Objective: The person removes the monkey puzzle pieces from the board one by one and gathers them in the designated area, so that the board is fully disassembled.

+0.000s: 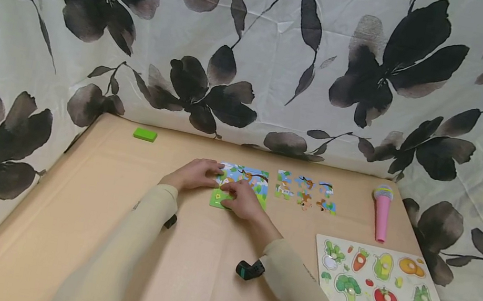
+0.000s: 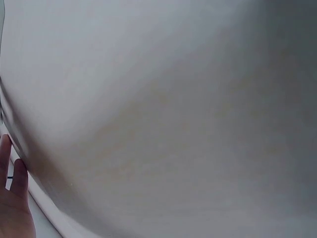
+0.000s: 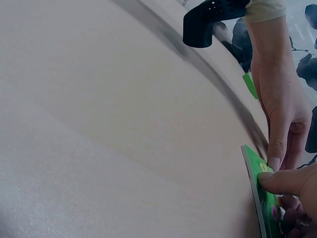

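Note:
A jigsaw puzzle board (image 1: pixel 260 179) with a bright animal-and-tree picture and a green lower border lies toward the back of the table. At its left side is my left hand (image 1: pixel 195 175), fingers reaching onto the edge; in the right wrist view, the left thumb (image 3: pixel 277 148) points down at the board's corner. My right hand (image 1: pixel 244 201) rests over the board's lower left part. Its thumb (image 3: pixel 277 181) lies straight on the green border, apart from the bent fingers, which partly cover the picture. Several loose puzzle pieces (image 1: pixel 304 200) lie just right of the board.
A green block (image 1: pixel 145 134) sits at the table's back left. To the right stand a pink toy microphone (image 1: pixel 381 216), lying lengthwise, and a vegetable picture board (image 1: pixel 393 277) near the right edge. Floral cloth (image 1: pixel 276 87) hangs behind the table.

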Motion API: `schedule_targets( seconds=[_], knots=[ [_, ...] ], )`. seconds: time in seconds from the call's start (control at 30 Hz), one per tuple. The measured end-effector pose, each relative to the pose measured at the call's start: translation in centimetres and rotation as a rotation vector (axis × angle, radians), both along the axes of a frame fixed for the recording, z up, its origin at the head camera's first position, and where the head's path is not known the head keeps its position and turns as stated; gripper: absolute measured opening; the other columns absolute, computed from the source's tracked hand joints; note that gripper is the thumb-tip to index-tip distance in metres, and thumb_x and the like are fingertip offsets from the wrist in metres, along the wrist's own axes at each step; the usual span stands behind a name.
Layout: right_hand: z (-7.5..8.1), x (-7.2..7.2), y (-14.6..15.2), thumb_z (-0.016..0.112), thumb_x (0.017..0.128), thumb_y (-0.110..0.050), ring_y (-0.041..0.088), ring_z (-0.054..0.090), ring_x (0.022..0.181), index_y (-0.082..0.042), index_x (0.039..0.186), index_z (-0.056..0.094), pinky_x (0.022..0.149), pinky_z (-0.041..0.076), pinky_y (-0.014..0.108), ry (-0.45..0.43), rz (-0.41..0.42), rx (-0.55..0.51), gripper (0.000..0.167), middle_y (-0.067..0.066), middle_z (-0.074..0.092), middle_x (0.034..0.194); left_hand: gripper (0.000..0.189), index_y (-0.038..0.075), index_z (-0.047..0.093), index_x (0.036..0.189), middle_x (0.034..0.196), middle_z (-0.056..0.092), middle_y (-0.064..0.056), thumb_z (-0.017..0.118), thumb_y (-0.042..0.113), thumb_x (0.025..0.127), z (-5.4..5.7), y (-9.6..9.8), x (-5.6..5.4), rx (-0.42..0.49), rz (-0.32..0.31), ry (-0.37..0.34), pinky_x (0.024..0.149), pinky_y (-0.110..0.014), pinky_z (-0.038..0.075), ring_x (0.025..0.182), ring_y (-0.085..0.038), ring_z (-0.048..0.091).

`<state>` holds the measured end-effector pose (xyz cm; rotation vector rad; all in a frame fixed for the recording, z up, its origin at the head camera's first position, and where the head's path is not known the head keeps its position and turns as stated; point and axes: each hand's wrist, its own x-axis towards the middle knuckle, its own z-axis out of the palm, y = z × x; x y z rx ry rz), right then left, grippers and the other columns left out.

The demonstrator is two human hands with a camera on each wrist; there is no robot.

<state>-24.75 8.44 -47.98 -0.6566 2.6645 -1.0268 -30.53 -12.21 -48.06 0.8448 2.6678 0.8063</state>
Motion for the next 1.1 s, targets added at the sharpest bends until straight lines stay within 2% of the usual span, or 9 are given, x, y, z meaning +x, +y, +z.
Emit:
schedule_targets(
  seconds=[0.17, 0.33, 0.67, 0.97, 1.1],
  knots=[
    [0.09, -0.1, -0.2, 0.075, 0.086, -0.009, 0.02, 0.042, 0.085, -0.008, 0.119, 0.066, 0.073, 0.038, 0.031, -0.026, -0.021, -0.007, 0.034, 0.011, 0.052, 0.096, 0.044, 0.002, 0.065, 0.126, 0.144, 0.051, -0.012, 0.073, 0.023, 0.089, 0.18, -0.1, 0.13, 0.021, -0.022, 0.039, 0.115, -0.046, 0.03, 0.137, -0.033, 0.04],
    [0.09, -0.16, -0.3, 0.074, 0.087, -0.01, 0.02, 0.041, 0.084, -0.009, 0.119, 0.065, 0.071, 0.036, 0.031, -0.033, -0.028, 0.001, 0.033, 0.01, 0.05, 0.093, 0.043, 0.002, 0.066, 0.126, 0.143, 0.052, -0.011, 0.073, 0.022, 0.088, -0.01, -0.17, 0.05, 0.027, -0.022, 0.042, 0.115, -0.046, 0.03, 0.137, -0.033, 0.04],
    [-0.07, -0.03, -0.11, 0.074, 0.087, -0.01, 0.02, 0.047, 0.087, -0.008, 0.119, 0.067, 0.075, 0.042, 0.033, 0.004, -0.002, 0.005, 0.033, 0.007, 0.054, 0.095, 0.044, 0.002, 0.066, 0.126, 0.144, 0.051, -0.01, 0.073, 0.023, 0.088, 0.06, -0.18, 0.21, 0.016, -0.019, 0.035, 0.115, -0.045, 0.03, 0.137, -0.032, 0.04],
    [-0.32, -0.03, 0.01, 0.076, 0.083, -0.005, 0.017, 0.046, 0.077, -0.006, 0.107, 0.07, 0.067, 0.04, 0.029, 0.01, -0.019, -0.064, 0.024, 0.007, 0.055, 0.086, 0.044, 0.002, 0.065, 0.126, 0.144, 0.052, -0.011, 0.073, 0.022, 0.088, 0.19, -0.11, 0.28, 0.015, -0.027, 0.042, 0.115, -0.046, 0.03, 0.137, -0.033, 0.04],
    [-0.54, -0.19, 0.12, 0.076, 0.083, -0.005, 0.016, 0.046, 0.073, -0.008, 0.105, 0.073, 0.064, 0.039, 0.027, -0.04, -0.049, -0.095, 0.022, 0.004, 0.056, 0.082, 0.044, 0.002, 0.065, 0.126, 0.144, 0.051, -0.011, 0.074, 0.023, 0.088, 0.26, -0.14, 0.32, 0.014, -0.024, 0.035, 0.115, -0.046, 0.03, 0.138, -0.033, 0.039]
  ],
)
